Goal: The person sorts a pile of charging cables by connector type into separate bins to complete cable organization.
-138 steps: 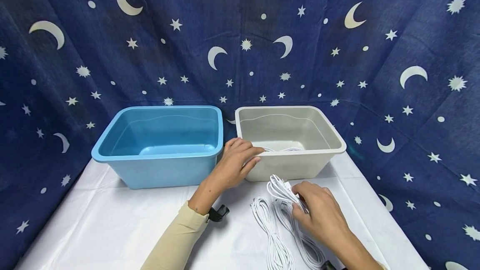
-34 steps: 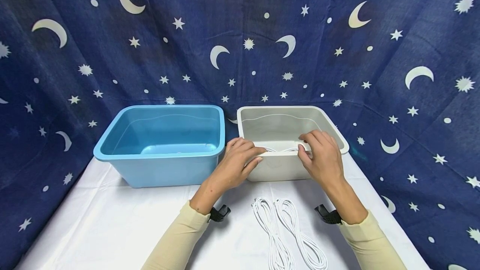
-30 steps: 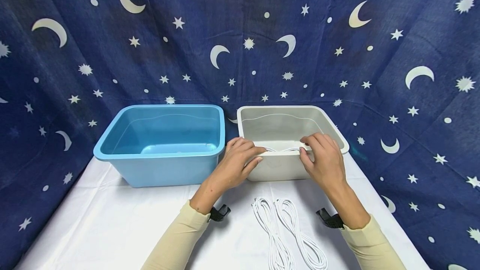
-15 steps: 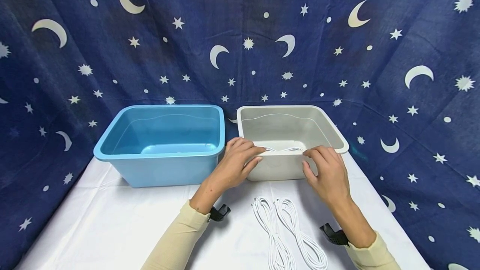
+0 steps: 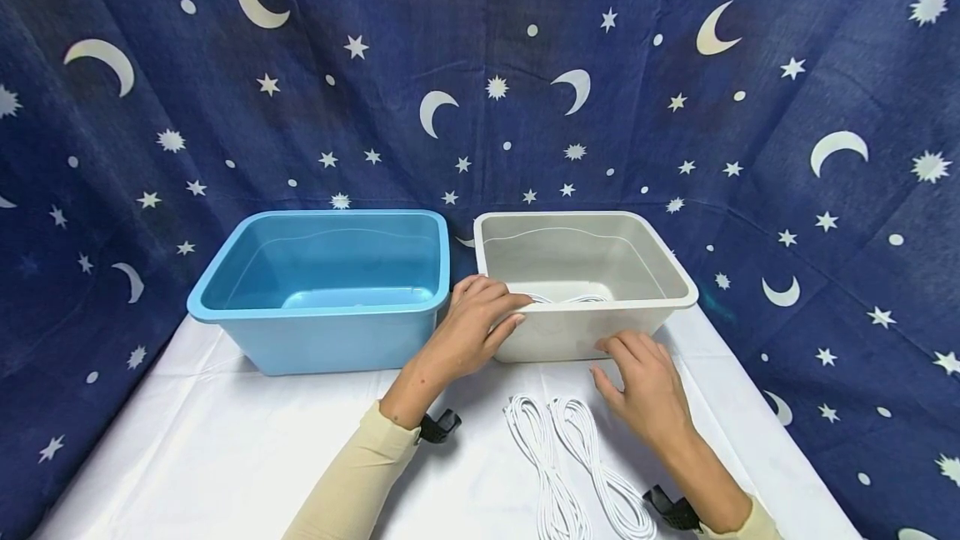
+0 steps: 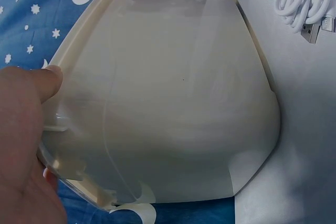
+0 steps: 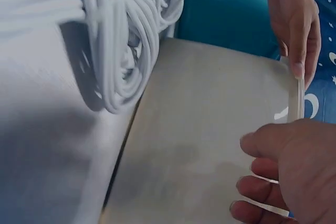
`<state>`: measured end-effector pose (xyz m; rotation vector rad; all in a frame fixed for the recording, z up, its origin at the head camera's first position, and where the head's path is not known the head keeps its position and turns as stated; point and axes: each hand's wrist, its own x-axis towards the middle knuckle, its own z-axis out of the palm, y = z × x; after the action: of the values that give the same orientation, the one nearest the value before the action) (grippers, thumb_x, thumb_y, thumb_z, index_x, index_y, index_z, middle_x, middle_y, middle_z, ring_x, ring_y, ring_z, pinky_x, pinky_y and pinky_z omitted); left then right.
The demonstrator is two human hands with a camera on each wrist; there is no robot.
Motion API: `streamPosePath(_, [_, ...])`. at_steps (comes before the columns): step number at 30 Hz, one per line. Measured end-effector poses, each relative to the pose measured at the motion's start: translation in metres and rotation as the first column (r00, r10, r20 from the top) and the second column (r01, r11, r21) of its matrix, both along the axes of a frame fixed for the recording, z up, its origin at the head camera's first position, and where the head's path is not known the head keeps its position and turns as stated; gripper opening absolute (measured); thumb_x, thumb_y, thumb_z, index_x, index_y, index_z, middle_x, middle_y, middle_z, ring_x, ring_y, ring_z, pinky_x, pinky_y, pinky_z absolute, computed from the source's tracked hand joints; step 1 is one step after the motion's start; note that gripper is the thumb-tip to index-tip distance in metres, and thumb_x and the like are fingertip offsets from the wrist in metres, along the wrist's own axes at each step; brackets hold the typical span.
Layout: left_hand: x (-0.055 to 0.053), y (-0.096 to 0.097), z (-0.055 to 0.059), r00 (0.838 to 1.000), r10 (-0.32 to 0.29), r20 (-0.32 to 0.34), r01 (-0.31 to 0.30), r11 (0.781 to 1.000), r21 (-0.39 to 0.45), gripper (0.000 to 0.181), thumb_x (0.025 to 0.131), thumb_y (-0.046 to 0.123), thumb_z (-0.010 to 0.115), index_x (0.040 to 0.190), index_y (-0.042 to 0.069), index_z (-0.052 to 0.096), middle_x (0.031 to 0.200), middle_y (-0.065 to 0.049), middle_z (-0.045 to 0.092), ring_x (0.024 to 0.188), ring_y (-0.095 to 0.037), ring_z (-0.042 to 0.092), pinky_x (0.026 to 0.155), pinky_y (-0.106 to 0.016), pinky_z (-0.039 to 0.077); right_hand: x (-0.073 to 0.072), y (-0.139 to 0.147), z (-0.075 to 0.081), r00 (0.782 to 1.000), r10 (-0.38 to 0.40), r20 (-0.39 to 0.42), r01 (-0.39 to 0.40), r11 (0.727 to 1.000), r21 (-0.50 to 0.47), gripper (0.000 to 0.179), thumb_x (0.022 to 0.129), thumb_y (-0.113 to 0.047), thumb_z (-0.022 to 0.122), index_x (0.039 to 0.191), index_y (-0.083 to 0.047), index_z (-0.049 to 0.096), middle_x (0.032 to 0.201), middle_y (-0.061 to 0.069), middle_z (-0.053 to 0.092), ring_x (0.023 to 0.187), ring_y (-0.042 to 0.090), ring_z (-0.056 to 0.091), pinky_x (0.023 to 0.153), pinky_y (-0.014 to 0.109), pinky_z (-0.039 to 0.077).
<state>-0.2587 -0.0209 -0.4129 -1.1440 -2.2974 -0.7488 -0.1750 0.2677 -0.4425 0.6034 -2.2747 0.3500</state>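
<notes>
My left hand (image 5: 474, 319) grips the near-left rim of a grey plastic bin (image 5: 555, 333), fingers over the edge and thumb against the outer wall. In the left wrist view the thumb (image 6: 48, 82) lies at that rim. My right hand (image 5: 643, 386) is in front of the bin's near wall, holding nothing, its fingers loosely bent and apart from the thumb. Inside the bin, white cables (image 5: 587, 298) show just over the front rim. Two coiled white USB cables (image 5: 542, 461) (image 5: 596, 465) lie side by side on the table before the bin; a metal USB plug (image 6: 310, 33) shows in the left wrist view.
A light blue bin (image 5: 322, 344) stands left of the grey one, with a narrow gap between them. Both sit on a white cloth (image 5: 247, 448). A dark blue curtain (image 5: 495, 40) with moons and stars hangs close behind and around the sides.
Earlier my right hand held a white cable coil over the table, then reached inside the grey bin. It has since drawn back over the rim, without the coil. My left hand stays put.
</notes>
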Motion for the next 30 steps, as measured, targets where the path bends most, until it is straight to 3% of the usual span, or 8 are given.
streamPosePath(8, [0.0, 0.0, 0.0, 1.0, 0.002, -0.007, -0.002, 1.0, 0.006, 0.027, 0.111, 0.028, 0.058, 0.133, 0.021, 0.073, 0.109, 0.006, 0.066, 0.115, -0.017, 0.056, 0.118, -0.048, 0.03, 0.011, -0.003, -0.009, 0.991, -0.04, 0.131, 0.038, 0.999, 0.018, 0.036, 0.075, -0.02, 0.091, 0.102, -0.007, 0.07, 0.096, 0.005, 0.068, 0.09, 0.027, 0.063, 0.079, 0.049, 0.05])
streamPosePath(16, [0.0, 0.0, 0.0, 1.0, 0.002, -0.013, -0.002, 1.0, 0.001, 0.028, 0.111, 0.028, 0.057, 0.133, 0.021, 0.073, 0.11, 0.006, 0.067, 0.115, -0.017, 0.056, 0.117, -0.048, 0.03, 0.023, -0.009, -0.015, 0.968, -0.089, 0.233, 0.079, 0.995, 0.054, 0.043, 0.071, -0.023, 0.097, 0.1, -0.007, 0.069, 0.091, 0.003, 0.067, 0.08, 0.02, 0.061, 0.069, 0.041, 0.05])
streamPosePath(18, [0.0, 0.0, 0.0, 1.0, 0.003, -0.012, -0.003, 1.0, 0.002, 0.028, 0.111, 0.028, 0.057, 0.133, 0.022, 0.073, 0.109, 0.006, 0.066, 0.115, -0.016, 0.056, 0.117, -0.048, 0.03, 0.028, -0.012, -0.016, 0.947, -0.131, 0.292, 0.118, 0.991, 0.062, 0.043, 0.073, -0.026, 0.096, 0.101, -0.007, 0.07, 0.087, 0.002, 0.067, 0.076, 0.017, 0.06, 0.064, 0.038, 0.05])
streamPosePath(22, [0.001, -0.001, 0.0, 1.0, 0.002, -0.011, -0.002, 1.0, 0.006, 0.028, 0.111, 0.028, 0.057, 0.133, 0.022, 0.073, 0.108, 0.006, 0.065, 0.115, -0.016, 0.055, 0.117, -0.048, 0.03, 0.036, -0.017, -0.014, 0.88, -0.21, 0.426, 0.198, 0.978, 0.072, 0.043, 0.078, -0.03, 0.095, 0.104, -0.007, 0.07, 0.08, -0.001, 0.065, 0.067, 0.011, 0.056, 0.057, 0.034, 0.047])
streamPosePath(30, [0.001, 0.0, 0.0, 1.0, -0.004, -0.013, 0.004, 1.0, 0.01, 0.028, 0.111, 0.028, 0.057, 0.133, 0.021, 0.073, 0.108, 0.006, 0.066, 0.116, -0.017, 0.056, 0.117, -0.048, 0.03, 0.05, -0.021, -0.014, 0.791, -0.275, 0.546, 0.267, 0.959, 0.096, 0.049, 0.077, -0.034, 0.095, 0.107, -0.004, 0.069, 0.077, -0.003, 0.061, 0.064, 0.011, 0.055, 0.056, 0.037, 0.047])
